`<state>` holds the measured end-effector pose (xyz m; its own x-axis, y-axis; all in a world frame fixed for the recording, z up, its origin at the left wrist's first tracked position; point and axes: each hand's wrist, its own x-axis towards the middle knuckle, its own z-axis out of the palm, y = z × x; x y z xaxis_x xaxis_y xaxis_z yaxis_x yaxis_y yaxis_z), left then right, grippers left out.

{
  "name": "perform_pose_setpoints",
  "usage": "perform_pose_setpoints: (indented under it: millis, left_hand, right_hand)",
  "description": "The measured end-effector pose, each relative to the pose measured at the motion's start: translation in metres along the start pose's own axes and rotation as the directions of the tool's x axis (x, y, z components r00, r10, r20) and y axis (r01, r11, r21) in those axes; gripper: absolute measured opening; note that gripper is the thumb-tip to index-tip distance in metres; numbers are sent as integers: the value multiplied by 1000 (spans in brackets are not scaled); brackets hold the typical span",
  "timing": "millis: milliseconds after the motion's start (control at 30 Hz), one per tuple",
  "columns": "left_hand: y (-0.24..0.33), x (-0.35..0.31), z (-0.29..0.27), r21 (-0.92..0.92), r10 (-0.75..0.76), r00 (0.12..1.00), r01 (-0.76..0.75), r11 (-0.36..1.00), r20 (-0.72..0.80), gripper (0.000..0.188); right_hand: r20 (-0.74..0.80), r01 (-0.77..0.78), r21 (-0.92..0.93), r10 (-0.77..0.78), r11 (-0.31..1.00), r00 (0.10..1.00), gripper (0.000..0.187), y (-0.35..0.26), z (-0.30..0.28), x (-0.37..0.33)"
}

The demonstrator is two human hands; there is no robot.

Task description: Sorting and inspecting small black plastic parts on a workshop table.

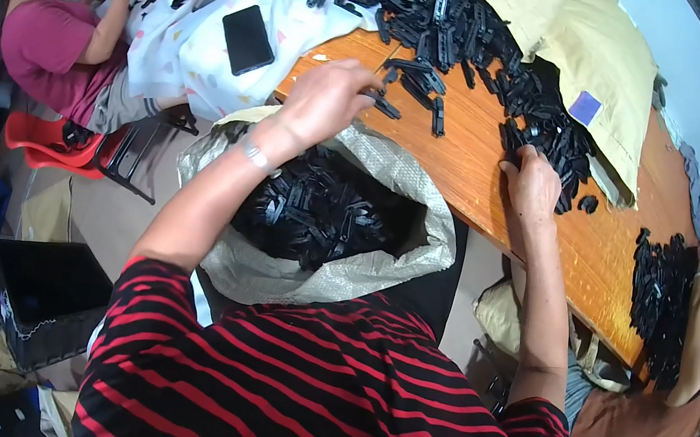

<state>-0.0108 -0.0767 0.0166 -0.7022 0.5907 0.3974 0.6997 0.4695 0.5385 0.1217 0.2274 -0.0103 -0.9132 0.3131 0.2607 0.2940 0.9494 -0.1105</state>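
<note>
Left hand (324,103), eleven o'clock: grip pinched a black plastic part (383,105). Right hand (535,186), two o'clock: at the black parts pile (563,147), couldn't tell its grip. Woven sack (430,248) gaped between table (461,165) and striped shirt (332,390), probably for bracing.

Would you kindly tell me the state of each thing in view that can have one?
Left hand, fingers bent at a black part, grip unclear
Right hand, fingertips at the pile, grip unclear
Pile, loose, spread on the table
Sack, mouth wide open, black parts inside
Phone, lying flat, screen dark
Crate, open-topped
Wristband, worn
</note>
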Motion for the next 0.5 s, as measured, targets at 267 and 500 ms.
perform_pose_setpoints:
  millis: [267,500]
  left_hand:
    - [-13,24,27,348,6,967,-97,933,255,15]
    - [-8,13,32,156,-48,987,24,988,156,14]
  right_hand:
    - [4,194,232,-201,953,980,31,6,-2,2]
    - [167,-136,910,-45,393,985,23,-56,-21,-3]
